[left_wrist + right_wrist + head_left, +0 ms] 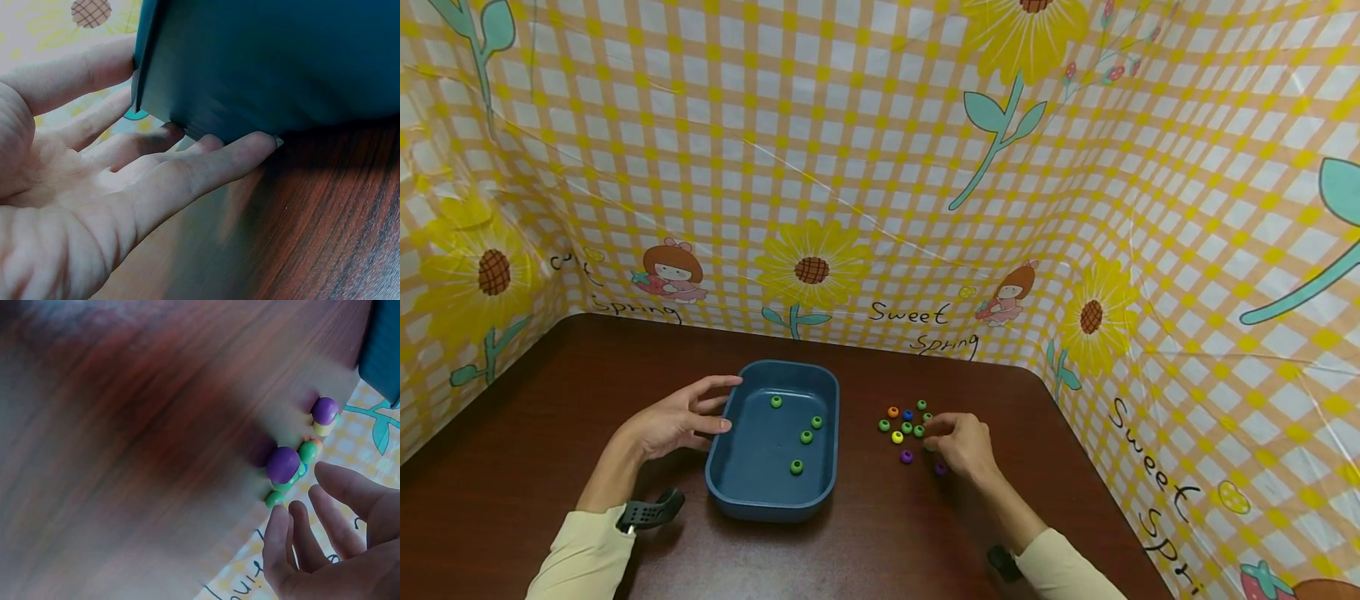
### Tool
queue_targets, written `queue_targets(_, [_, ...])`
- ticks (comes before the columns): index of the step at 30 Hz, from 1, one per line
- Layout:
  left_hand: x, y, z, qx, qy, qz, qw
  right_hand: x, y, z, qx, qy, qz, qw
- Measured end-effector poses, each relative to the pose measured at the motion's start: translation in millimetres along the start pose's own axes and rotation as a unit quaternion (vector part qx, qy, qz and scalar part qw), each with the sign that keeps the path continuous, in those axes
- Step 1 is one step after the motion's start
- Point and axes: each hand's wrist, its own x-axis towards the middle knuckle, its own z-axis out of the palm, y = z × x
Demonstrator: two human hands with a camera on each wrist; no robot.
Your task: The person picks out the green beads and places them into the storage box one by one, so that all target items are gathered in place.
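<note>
Four green beads [806, 437] lying in blue tray [752, 492]; left hand [673, 421] resting flat-fingered against tray's left wall; right hand [961, 442], fingers loose, holding nothing, reaching for loose beads [906, 427] just left of fingertips.

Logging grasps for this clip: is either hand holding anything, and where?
Left hand braces the tray at its left wall, fingers straight. Right hand reaches among the beads, holding none.

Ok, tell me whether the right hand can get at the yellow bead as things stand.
Probably yes. The right hand rests at the edge of the loose bead cluster, and the yellow bead lies just to its left on the bare table, with only small green beads between.
</note>
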Motion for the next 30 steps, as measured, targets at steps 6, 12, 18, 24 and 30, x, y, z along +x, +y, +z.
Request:
queue_targets(6, [0.2, 0.0, 0.5, 0.003, 0.003, -0.001, 1.0000, -0.7, 4.5, -0.8, -0.006, -0.001, 0.012, 1.000])
queue_targets(12, [-0.1, -0.8, -0.7, 0.003, -0.002, 0.000, 1.0000, 0.8, 9.3, 1.6, -0.017, -0.001, 0.013, 1.000])
queue_targets(18, [0.1, -1.6, -1.2, 0.001, -0.001, 0.000, 1.0000, 0.5, 13.0, 4.5, -0.021, 0.000, 0.013, 1.000])
queue_targets(24, [0.4, -1.5, -0.6, 0.003, 0.006, -0.001, 1.0000, -0.6, 13.1, 5.0, -0.016, -0.006, 0.014, 1.000])
queue_targets(30, [0.1, -1.5, -0.4, 0.006, 0.007, -0.001, 1.0000, -1.1, 12.7, 5.4, -0.017, -0.011, 0.013, 1.000])
